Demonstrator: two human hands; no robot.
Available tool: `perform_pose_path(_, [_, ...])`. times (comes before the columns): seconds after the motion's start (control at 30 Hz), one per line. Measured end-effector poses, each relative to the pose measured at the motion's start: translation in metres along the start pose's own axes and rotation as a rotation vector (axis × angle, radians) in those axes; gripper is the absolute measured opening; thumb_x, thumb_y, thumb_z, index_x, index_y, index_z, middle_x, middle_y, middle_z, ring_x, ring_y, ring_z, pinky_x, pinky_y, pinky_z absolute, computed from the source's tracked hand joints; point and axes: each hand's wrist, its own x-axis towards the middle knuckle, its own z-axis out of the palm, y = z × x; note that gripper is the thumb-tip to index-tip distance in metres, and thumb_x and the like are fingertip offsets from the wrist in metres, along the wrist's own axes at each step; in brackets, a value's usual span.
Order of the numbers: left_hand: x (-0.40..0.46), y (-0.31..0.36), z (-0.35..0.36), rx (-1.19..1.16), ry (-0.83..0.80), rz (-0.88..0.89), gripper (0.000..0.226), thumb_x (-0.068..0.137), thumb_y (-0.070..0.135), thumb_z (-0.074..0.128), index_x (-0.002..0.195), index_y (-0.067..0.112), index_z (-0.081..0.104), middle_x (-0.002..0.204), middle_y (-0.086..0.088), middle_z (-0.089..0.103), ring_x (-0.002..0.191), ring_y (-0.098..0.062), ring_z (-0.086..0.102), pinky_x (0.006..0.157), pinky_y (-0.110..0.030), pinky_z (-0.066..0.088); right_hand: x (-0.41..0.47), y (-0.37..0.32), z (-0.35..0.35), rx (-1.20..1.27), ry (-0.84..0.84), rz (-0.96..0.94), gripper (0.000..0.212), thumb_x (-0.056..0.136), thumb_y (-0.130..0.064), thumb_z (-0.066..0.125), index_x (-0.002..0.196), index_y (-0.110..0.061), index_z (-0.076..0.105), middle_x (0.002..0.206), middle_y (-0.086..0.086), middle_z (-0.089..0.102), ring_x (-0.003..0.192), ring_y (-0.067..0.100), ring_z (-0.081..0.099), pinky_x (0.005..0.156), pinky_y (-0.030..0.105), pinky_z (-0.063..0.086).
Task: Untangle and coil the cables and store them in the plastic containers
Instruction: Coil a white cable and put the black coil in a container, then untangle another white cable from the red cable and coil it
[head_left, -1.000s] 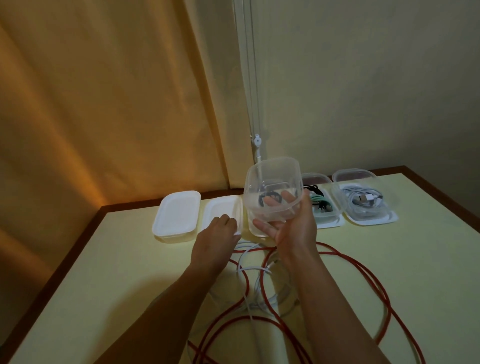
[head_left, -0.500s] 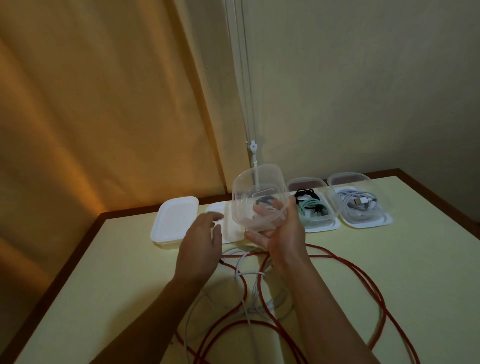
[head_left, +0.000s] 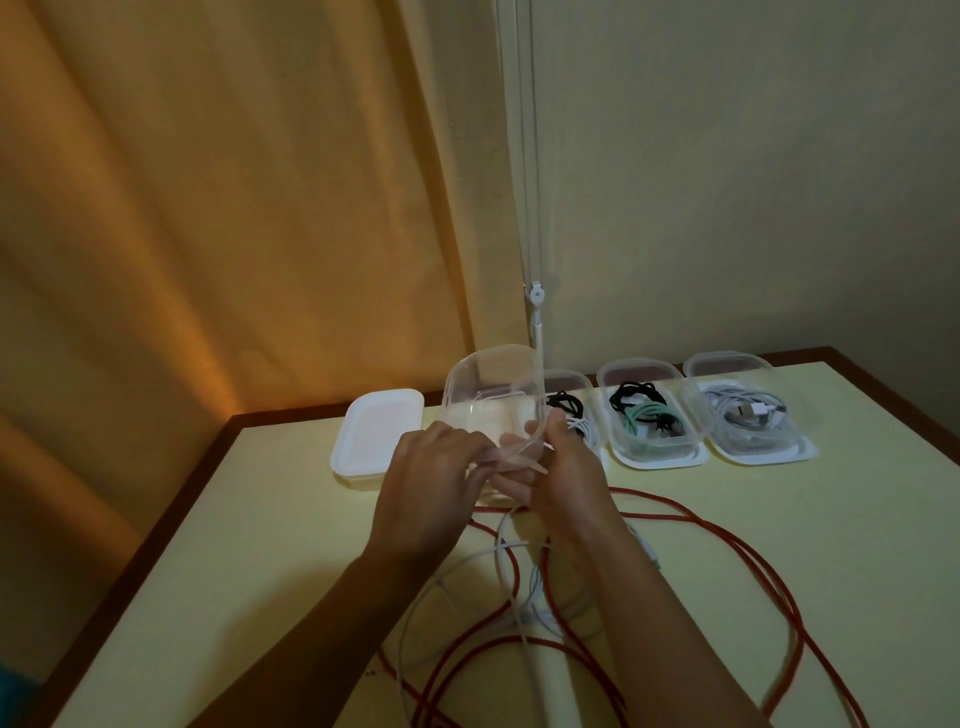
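Note:
An empty clear plastic container (head_left: 491, 395) is held tilted above the table, its mouth turned towards me. My right hand (head_left: 563, 475) grips its lower right edge. My left hand (head_left: 431, 480) holds its lower left side with fingers curled on the rim. A long red cable (head_left: 737, 551) and a thin white cable (head_left: 501, 561) lie tangled on the table under my forearms. Further back stand three open containers: one with a black cable (head_left: 563, 402), one with black and green cables (head_left: 649, 421), one with white cables (head_left: 748, 415).
A closed white-lidded container (head_left: 376, 434) sits at the back left of the yellow table (head_left: 249, 545). An orange curtain hangs behind on the left, and a blind cord with its toggle (head_left: 535, 296) hangs at the wall. The table's brown edge runs along the left and back.
My right hand has carried the empty container leftwards and lower. My left hand has come off the white lid on the table and taken hold of the container's left side.

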Motion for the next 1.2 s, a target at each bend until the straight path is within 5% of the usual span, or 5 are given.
perform_pose_path(0.2, [0.020, -0.025, 0.001, 0.140, -0.040, -0.004, 0.016, 0.096, 0.027, 0.060, 0.108, 0.026, 0.071, 0.108, 0.007, 0.072, 0.104, -0.013, 0.059, 0.102, -0.033, 0.034, 0.000, -0.003, -0.013, -0.257, 0.117, -0.132, 0.030, 0.106, -0.030, 0.047, 0.100, -0.008, 0.066, 0.087, 0.008, 0.065, 0.076, 0.026, 0.062, 0.077, 0.052, 0.058])
perform_pose_path(0.33, [0.037, -0.039, 0.012, 0.236, -0.128, 0.028, 0.018, 0.097, 0.027, 0.059, 0.111, 0.028, 0.070, 0.112, 0.005, 0.072, 0.107, -0.015, 0.060, 0.107, -0.034, 0.028, 0.000, -0.004, -0.015, -0.308, 0.132, -0.197, 0.021, 0.103, -0.021, 0.051, 0.105, -0.013, 0.070, 0.086, 0.004, 0.066, 0.066, 0.014, 0.057, 0.058, 0.028, 0.047])
perform_pose_path(0.67, [0.041, -0.048, 0.040, 0.314, -0.243, 0.050, 0.027, 0.098, 0.027, 0.056, 0.124, 0.027, 0.065, 0.124, 0.003, 0.068, 0.115, -0.014, 0.060, 0.115, -0.034, 0.024, 0.004, -0.004, -0.023, -0.433, 0.171, -0.298, 0.021, 0.100, -0.025, 0.053, 0.098, -0.027, 0.073, 0.086, -0.001, 0.072, 0.068, 0.010, 0.059, 0.065, 0.025, 0.044])
perform_pose_path(0.93, [0.011, -0.041, 0.012, 0.048, -0.113, -0.150, 0.050, 0.089, 0.021, 0.069, 0.134, 0.033, 0.052, 0.144, 0.008, 0.047, 0.135, -0.016, 0.036, 0.116, -0.041, 0.021, 0.001, 0.003, -0.027, -0.554, 0.148, -0.331, 0.015, 0.097, -0.028, 0.060, 0.101, -0.027, 0.074, 0.080, -0.005, 0.072, 0.074, 0.011, 0.061, 0.075, 0.034, 0.051])
perform_pose_path(1.2, [-0.083, -0.008, -0.003, -0.461, 0.216, -0.475, 0.028, 0.082, 0.000, 0.068, 0.093, 0.026, 0.069, 0.095, 0.011, 0.067, 0.090, -0.013, 0.058, 0.082, -0.025, 0.043, -0.032, 0.020, -0.033, -0.975, 0.159, -0.370, 0.020, 0.094, -0.016, 0.062, 0.110, -0.019, 0.075, 0.099, -0.006, 0.071, 0.087, 0.007, 0.062, 0.070, 0.018, 0.044])
